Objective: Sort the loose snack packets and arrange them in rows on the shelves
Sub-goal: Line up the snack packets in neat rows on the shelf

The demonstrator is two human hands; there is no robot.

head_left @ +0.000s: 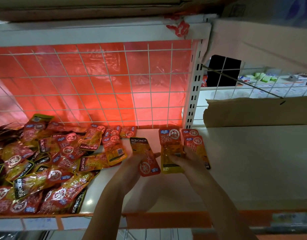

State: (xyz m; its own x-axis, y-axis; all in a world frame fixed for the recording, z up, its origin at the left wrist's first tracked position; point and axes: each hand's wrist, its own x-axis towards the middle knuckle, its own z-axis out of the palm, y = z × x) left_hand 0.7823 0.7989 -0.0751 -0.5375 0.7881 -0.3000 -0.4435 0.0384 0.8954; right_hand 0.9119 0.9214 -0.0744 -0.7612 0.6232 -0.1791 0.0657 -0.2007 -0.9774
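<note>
A loose heap of red and yellow snack packets (45,163) covers the left half of the white shelf (244,161). My left hand (132,168) holds one packet (145,156) turned upside down, its black band pointing to the back. My right hand (183,161) grips a small stack of upright packets (170,149), with two more (196,144) fanned out behind to the right. Both hands hover just above the shelf near its middle, a little apart.
A white wire grid (97,84) with red plastic sheet behind it forms the back wall. A slotted white upright (194,94) stands right of it. A flattened cardboard piece (258,111) lies at the back right. An orange strip (166,220) runs along the shelf's front edge.
</note>
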